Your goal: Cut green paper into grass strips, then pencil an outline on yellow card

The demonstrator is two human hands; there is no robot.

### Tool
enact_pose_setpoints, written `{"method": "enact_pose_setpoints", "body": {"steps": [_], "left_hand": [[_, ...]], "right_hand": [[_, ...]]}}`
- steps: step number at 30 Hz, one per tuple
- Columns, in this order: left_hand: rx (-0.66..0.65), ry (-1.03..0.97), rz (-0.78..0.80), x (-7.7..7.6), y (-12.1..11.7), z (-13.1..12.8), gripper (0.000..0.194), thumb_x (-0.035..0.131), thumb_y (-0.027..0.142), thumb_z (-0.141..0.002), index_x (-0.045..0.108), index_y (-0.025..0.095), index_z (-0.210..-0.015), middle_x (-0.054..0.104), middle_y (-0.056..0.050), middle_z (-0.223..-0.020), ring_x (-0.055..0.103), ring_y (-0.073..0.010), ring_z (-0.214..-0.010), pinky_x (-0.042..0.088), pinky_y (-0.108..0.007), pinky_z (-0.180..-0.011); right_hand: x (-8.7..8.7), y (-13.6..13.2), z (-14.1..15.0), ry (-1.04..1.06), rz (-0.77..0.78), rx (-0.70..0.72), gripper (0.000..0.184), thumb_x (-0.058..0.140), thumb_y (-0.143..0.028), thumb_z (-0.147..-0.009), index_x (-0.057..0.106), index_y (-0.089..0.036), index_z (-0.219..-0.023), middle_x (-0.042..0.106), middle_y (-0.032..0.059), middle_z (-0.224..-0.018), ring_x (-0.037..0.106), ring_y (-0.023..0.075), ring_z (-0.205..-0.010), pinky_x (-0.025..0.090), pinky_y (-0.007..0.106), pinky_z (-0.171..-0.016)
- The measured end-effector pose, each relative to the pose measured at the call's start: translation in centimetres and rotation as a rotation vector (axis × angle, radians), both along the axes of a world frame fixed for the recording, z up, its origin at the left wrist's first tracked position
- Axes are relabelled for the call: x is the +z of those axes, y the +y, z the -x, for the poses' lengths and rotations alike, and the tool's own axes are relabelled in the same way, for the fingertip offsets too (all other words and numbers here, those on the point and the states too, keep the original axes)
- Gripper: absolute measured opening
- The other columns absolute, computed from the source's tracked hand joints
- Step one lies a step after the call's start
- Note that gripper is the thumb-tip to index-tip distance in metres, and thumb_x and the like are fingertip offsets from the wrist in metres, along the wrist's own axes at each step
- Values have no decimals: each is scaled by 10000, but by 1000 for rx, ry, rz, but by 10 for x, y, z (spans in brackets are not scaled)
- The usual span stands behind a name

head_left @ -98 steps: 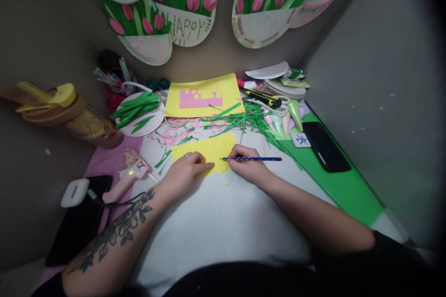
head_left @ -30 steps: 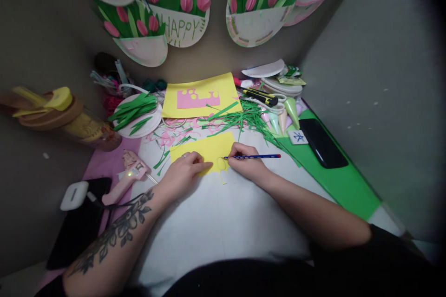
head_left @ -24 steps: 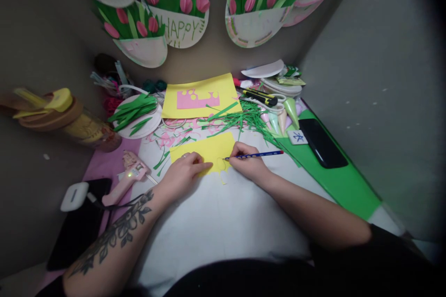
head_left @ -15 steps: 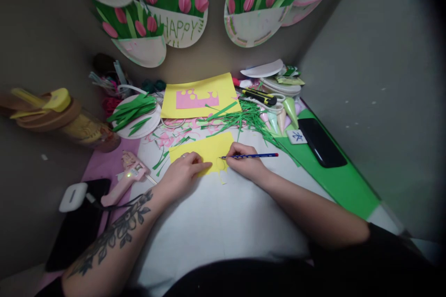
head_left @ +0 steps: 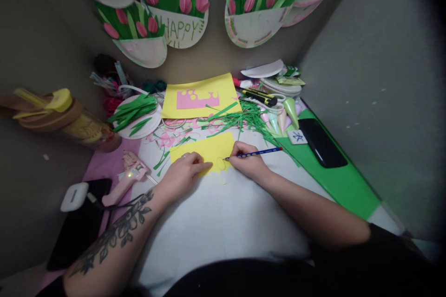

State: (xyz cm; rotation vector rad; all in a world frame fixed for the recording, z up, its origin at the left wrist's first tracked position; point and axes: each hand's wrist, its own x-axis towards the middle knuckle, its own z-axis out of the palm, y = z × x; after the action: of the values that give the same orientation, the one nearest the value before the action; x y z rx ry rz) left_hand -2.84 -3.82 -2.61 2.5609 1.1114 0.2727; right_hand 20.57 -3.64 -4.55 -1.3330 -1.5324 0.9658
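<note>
A small yellow sheet of paper (head_left: 204,146) with a cut lower edge lies on the white table cover. Thin pencil lines of a rounded shape show near its lower right edge. My left hand (head_left: 188,169) rests on the sheet's left part, its index finger stretched toward the drawn shape and the other fingers partly curled. Pinched in my right hand (head_left: 245,160) is a dark blue pencil (head_left: 263,152) with a red end. Its tip is on or just above the paper beside the drawn outline; contact is too fine to tell.
Behind lie a larger yellow sheet with a pink cut-out piece (head_left: 198,100), green paper strips (head_left: 244,118), and a box cutter (head_left: 259,96). A pink glue gun (head_left: 125,181) and a tumbler (head_left: 80,120) stand left. A black phone (head_left: 322,143) lies right.
My right hand and the pencil have shifted slightly to the right, so more of the drawn outline shows. My left hand stays in place on the paper.
</note>
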Motion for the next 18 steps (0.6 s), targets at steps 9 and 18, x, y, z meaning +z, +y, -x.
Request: {"method": "enact_pose_setpoints", "body": {"steps": [9, 18], "left_hand": [[-2, -25, 8, 1, 1, 0, 387, 418, 151, -893, 643, 300, -1170, 580, -57, -954, 532, -182, -878, 430, -311, -775], [102, -68, 42, 3, 0, 2, 453, 365, 171, -903, 502, 232, -1331, 618, -85, -1063, 584, -186, -935, 458, -300, -810]], "right_hand": [[0, 2, -3, 180, 97, -14, 137, 562, -165, -580, 440, -207, -533, 431, -67, -488, 358, 88, -460, 254, 221, -440], [5, 7, -10, 615, 217, -93, 156, 618, -213, -586, 462, -218, -592, 455, -70, -434, 333, 76, -381, 218, 213, -380]]}}
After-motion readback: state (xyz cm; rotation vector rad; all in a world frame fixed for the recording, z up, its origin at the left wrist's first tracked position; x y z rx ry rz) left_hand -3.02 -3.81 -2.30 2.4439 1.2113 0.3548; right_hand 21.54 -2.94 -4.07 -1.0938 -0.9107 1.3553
